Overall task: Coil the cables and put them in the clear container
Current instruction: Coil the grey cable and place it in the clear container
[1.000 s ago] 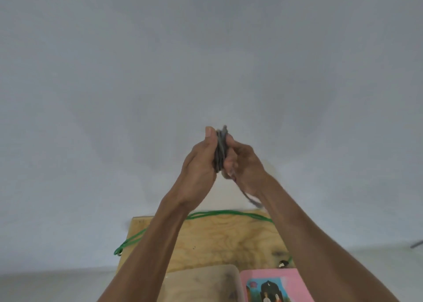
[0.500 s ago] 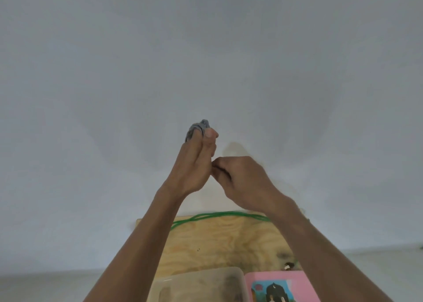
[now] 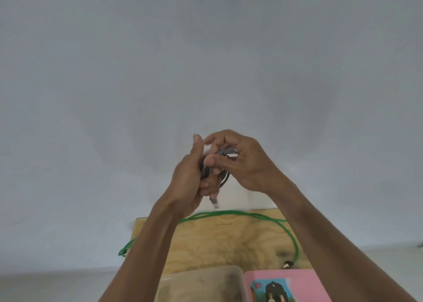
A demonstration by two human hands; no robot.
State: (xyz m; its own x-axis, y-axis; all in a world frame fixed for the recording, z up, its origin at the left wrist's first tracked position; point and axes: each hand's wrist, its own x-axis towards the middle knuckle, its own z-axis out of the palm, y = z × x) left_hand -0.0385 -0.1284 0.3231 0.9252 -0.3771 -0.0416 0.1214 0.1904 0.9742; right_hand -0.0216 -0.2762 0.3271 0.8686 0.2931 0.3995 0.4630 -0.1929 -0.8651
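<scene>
Here the grey cable (image 3: 207,172) sits bunched in my left hand (image 3: 191,180), fingers wrapped round it, one plug (image 3: 214,203) dangling below. My right hand (image 3: 240,162) pinches its loops from above. Underneath, a green cable (image 3: 231,213) lies across the wooden counter (image 3: 229,240), near the clear container (image 3: 201,283) and a pink box (image 3: 286,285).

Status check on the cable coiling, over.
Left hand grips grey cable coil; right hand pinches its end. Green cable uncoiled on board. Clear container below, unobstructed.
</scene>
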